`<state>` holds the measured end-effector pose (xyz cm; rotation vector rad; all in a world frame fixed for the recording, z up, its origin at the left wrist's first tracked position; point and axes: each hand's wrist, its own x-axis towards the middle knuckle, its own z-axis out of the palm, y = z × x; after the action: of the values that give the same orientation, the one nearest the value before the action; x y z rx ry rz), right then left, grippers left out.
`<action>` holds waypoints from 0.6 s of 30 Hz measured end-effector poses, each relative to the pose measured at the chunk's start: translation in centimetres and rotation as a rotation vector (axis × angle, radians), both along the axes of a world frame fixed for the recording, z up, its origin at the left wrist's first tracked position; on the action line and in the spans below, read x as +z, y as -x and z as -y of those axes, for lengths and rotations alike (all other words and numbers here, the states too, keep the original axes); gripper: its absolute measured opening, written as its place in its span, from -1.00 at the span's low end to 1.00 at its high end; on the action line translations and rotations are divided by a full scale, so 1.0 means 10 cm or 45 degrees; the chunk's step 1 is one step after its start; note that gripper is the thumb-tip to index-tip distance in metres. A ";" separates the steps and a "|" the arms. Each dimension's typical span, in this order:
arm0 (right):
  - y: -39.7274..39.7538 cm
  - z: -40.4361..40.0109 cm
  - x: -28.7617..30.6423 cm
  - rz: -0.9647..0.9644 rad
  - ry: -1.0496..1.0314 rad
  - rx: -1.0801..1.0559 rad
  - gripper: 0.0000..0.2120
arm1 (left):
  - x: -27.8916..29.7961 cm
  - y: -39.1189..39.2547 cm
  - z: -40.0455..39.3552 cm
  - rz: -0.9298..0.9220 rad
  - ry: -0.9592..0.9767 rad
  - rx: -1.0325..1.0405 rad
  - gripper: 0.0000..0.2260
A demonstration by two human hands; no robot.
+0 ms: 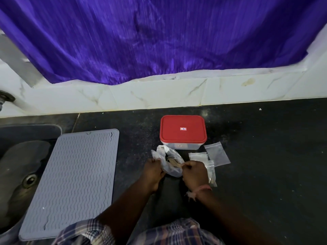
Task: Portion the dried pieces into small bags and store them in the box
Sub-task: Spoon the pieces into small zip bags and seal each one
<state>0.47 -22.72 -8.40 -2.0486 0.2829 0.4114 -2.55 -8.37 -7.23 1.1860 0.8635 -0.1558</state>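
Dark speckled stone counter [247, 156] — both hands, left [153, 171] and right [193, 171], pinch the crumpled clear plastic bag [170, 161] of dried pieces, likely opening it, small clear zip bags [216, 153] beside the closed red-lidded plastic box [183, 130].

Purple curtain [159, 38] – marble-look wall tiles [159, 92], black counter [265, 156]
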 end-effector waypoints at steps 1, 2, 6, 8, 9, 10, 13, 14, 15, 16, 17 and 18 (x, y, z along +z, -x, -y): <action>-0.04 0.02 -0.01 -0.174 -0.118 -0.156 -0.83 | -0.01 0.00 0.00 0.017 -0.042 -0.032 -0.79; -0.06 0.03 -0.01 -0.320 -0.219 -0.260 -0.82 | -0.02 0.01 0.00 0.021 -0.091 -0.076 -0.79; -0.06 0.05 -0.08 -0.146 -0.107 -0.144 -0.85 | -0.14 0.01 -0.01 0.051 -0.145 -0.096 -0.68; -0.01 0.03 -0.07 -0.024 0.025 0.004 -0.87 | -0.17 0.03 -0.01 0.099 -0.138 -0.079 -0.65; 0.00 0.01 -0.05 -0.013 0.032 0.016 -0.87 | -0.21 0.05 -0.02 0.105 -0.138 -0.061 -0.61; 0.00 0.02 -0.04 -0.053 -0.031 -0.033 -0.86 | -0.24 0.06 -0.03 0.105 -0.135 -0.049 -0.58; -0.01 0.04 -0.06 -0.228 -0.216 -0.241 -0.84 | -0.36 0.07 -0.08 0.070 -0.111 -0.019 -0.55; -0.01 0.06 -0.07 -0.222 -0.215 -0.256 -0.82 | -0.31 0.07 -0.07 0.050 -0.095 -0.004 -0.60; 0.00 0.06 -0.05 -0.200 -0.217 -0.255 -0.81 | -0.22 0.06 -0.07 0.033 -0.087 0.016 -0.66; 0.00 0.06 -0.03 -0.181 -0.222 -0.259 -0.80 | -0.14 0.07 -0.06 0.019 -0.076 0.022 -0.73; 0.00 0.06 -0.01 -0.171 -0.235 -0.259 -0.79 | -0.12 0.06 -0.06 0.008 -0.060 0.033 -0.76; 0.00 0.06 0.00 -0.154 -0.240 -0.256 -0.79 | -0.10 0.06 -0.05 -0.009 -0.049 0.046 -0.76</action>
<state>0.47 -23.36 -8.40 -1.7946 0.5000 0.4212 -3.18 -7.84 -8.21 1.2059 0.8969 -0.1147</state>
